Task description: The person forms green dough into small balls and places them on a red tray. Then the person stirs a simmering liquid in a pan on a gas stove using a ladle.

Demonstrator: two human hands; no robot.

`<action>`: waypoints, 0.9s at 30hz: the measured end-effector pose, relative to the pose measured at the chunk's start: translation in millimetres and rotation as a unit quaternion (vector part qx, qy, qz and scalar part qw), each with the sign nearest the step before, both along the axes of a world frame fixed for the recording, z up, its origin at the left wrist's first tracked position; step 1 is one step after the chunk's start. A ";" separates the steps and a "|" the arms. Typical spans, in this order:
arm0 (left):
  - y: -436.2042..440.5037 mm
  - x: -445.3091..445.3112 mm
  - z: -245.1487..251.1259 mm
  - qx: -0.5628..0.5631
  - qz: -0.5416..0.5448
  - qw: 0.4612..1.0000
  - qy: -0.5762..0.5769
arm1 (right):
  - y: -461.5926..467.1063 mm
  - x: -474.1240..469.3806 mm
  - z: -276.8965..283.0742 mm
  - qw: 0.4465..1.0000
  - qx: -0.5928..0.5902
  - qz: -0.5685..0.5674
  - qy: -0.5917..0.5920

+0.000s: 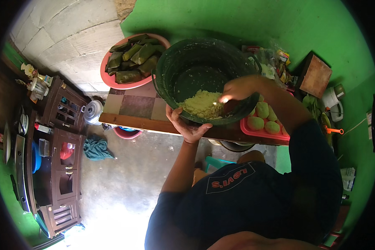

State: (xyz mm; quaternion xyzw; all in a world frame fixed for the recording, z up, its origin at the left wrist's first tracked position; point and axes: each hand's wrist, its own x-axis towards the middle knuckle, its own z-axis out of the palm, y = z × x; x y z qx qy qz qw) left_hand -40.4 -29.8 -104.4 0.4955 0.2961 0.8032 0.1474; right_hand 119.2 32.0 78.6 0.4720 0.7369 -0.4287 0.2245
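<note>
A large dark plastic basin (200, 70) is in front of me, tilted towards me at the table's near edge. Pale yellow, crumbly mash (201, 103) is gathered on its near side, and smears of it cling to the inner wall. My left hand (187, 126) holds the near rim from outside, fingers up against the lip and thumb spread to the right. Inside the basin, my right hand (240, 89) reaches down at the right of the mash with curled fingers. Its fingertips are partly hidden, so whether it holds any mash cannot be told.
Left of the basin, a pink bowl (107, 78) holds several leaf-wrapped parcels (140, 56). A red tray (262, 133) with several pale green lumps (262, 110) is at the right, partly under my right arm. The tiled table (137, 106) meets a green wall (237, 18).
</note>
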 end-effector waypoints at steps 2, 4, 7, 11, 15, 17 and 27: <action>1.1 0.0 -2.7 0.000 -0.001 1.000 0.003 | -5.4 0.4 10.2 0.999 -0.017 -0.014 0.028; 0.5 -0.8 -1.2 -0.001 0.007 1.000 0.018 | -19.4 -0.5 2.8 0.998 -0.007 0.052 0.044; -0.8 0.2 -2.0 -0.008 0.003 1.000 0.021 | -19.8 -2.3 -34.8 0.997 0.047 0.046 0.036; 0.2 0.3 -0.7 0.001 0.011 1.000 0.015 | -5.2 -1.2 -32.2 0.987 -0.066 -0.007 0.149; -0.1 3.9 -2.2 0.001 -0.015 1.000 -0.006 | -9.7 -19.5 -63.4 0.972 0.052 0.107 0.203; 0.2 4.1 -2.6 -0.002 -0.025 1.000 -0.008 | -3.0 -20.8 -75.8 0.951 0.128 0.235 0.153; -1.5 0.2 0.3 -0.012 -0.029 0.999 -0.027 | 1.4 -62.5 -41.9 0.968 0.064 -0.013 0.241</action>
